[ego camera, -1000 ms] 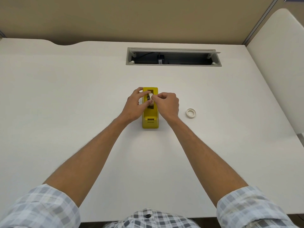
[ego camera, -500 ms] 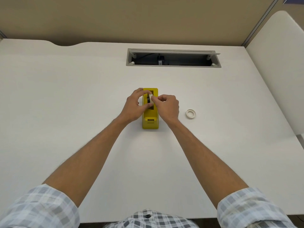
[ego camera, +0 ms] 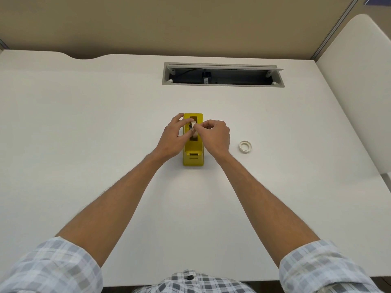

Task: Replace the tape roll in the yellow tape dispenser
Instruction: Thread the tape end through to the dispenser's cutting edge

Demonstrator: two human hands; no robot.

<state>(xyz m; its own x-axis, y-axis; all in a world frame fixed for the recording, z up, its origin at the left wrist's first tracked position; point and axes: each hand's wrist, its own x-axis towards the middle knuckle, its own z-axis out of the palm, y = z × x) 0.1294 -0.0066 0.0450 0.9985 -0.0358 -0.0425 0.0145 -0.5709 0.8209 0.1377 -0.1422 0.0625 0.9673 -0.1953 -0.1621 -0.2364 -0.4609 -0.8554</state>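
Note:
The yellow tape dispenser (ego camera: 193, 156) stands at the middle of the white desk (ego camera: 84, 134), its cutter end toward me. A pale tape roll (ego camera: 194, 130) sits upright in the dispenser's open slot. My left hand (ego camera: 172, 138) is against the dispenser's left side, thumb and fingers curled round the roll. My right hand (ego camera: 213, 135) comes from the right and pinches the roll's top with fingertips. A second small white tape ring (ego camera: 245, 147) lies flat on the desk to the right of my right hand.
A grey cable tray opening (ego camera: 223, 75) is set into the desk behind the dispenser. A tan partition wall runs along the back, and a white side panel (ego camera: 359, 81) stands at the right.
Both hands stay on the roll in the dispenser slot with only slight finger shifts. The dispenser and the loose ring have not moved.

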